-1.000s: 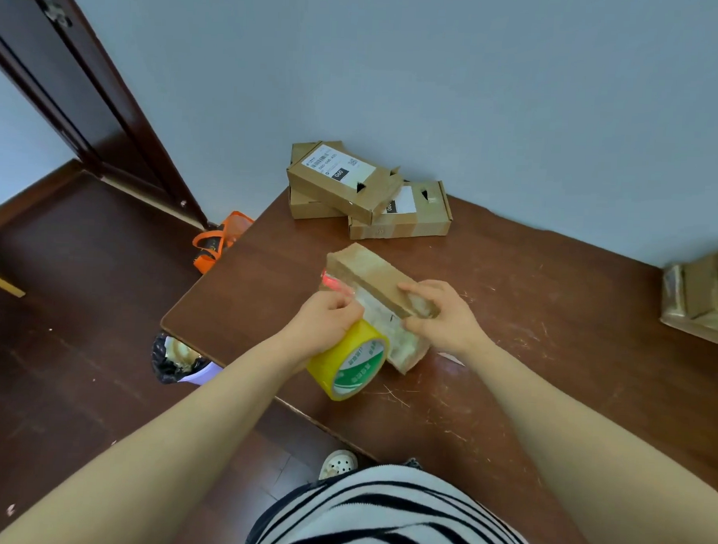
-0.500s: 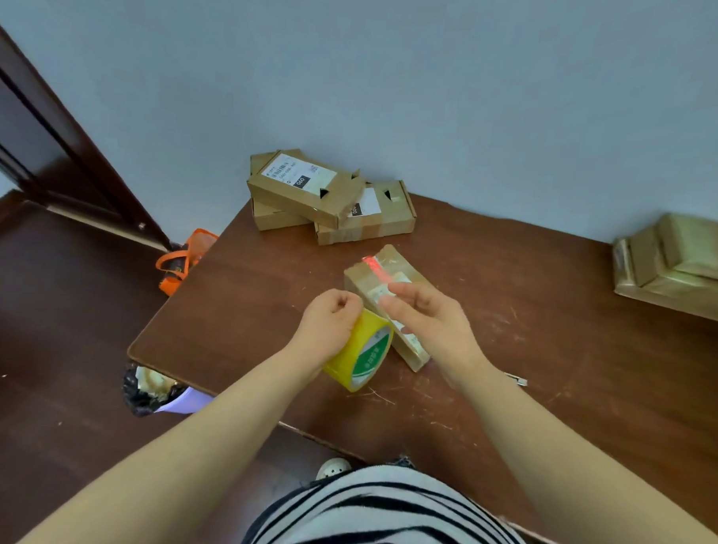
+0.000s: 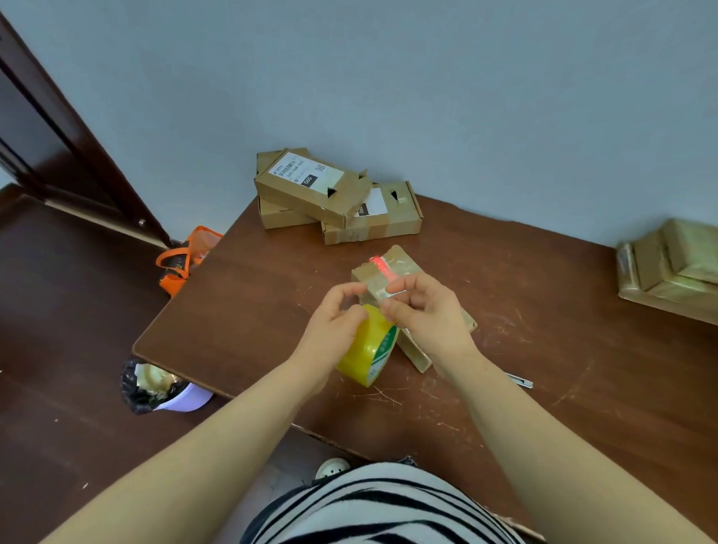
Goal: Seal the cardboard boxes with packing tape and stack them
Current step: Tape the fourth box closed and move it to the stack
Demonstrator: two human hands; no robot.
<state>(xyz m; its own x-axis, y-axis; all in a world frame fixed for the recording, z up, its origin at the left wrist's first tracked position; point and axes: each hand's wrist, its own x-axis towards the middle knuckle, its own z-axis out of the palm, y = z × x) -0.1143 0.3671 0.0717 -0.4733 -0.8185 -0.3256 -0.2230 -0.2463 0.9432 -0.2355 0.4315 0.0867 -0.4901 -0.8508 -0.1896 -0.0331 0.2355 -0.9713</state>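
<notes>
Your left hand grips the yellow tape roll, fingers curled round it, and your right hand, close beside it, pinches what looks like the loose tape end. The cardboard box lies on the table under and just beyond both hands, a red strip on its top. Labelled boxes are piled farther beyond your left hand, and taped boxes sit well to the right of your right hand.
</notes>
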